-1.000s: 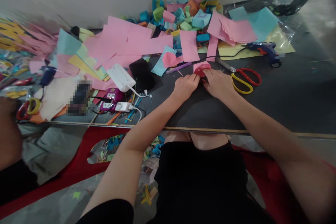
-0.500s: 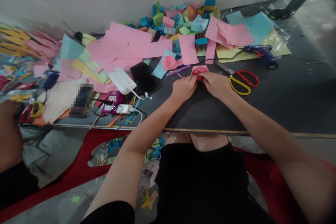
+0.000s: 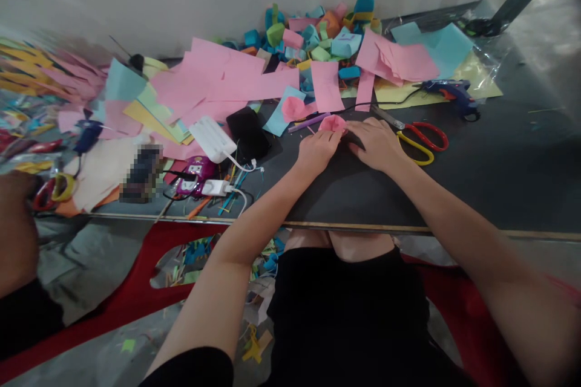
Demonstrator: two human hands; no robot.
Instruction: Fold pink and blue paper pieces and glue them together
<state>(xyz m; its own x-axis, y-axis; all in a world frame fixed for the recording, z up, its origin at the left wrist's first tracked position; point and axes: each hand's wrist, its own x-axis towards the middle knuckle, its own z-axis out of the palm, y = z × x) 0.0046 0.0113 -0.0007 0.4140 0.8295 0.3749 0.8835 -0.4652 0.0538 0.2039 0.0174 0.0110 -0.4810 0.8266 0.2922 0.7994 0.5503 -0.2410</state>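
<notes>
A small cupped piece of pink paper (image 3: 333,123) sits over the dark table, with its round opening facing up. My left hand (image 3: 319,150) is closed on its near side. Just to the right, my right hand (image 3: 374,140) has its fingers stretched toward the paper's edge and its thumb apart. Whether those fingertips touch the paper I cannot tell. Behind my left hand lie a similar pink paper cup (image 3: 293,109) and a purple stick (image 3: 309,122). Scissors (image 3: 420,136) with one red and one yellow handle rest beside my right hand.
A blue glue gun (image 3: 454,94) lies at the right rear. Folded paper pieces (image 3: 313,36) are heaped along the wall, with pink sheets (image 3: 218,72) in front. A white adapter (image 3: 212,138), a black pouch (image 3: 247,133) and cables lie left. Another person's hand (image 3: 18,193) is far left.
The pink paper has shifted left and turned, now showing a round opening. My right hand has drawn back from it and its thumb has spread; my left hand still grips it.
</notes>
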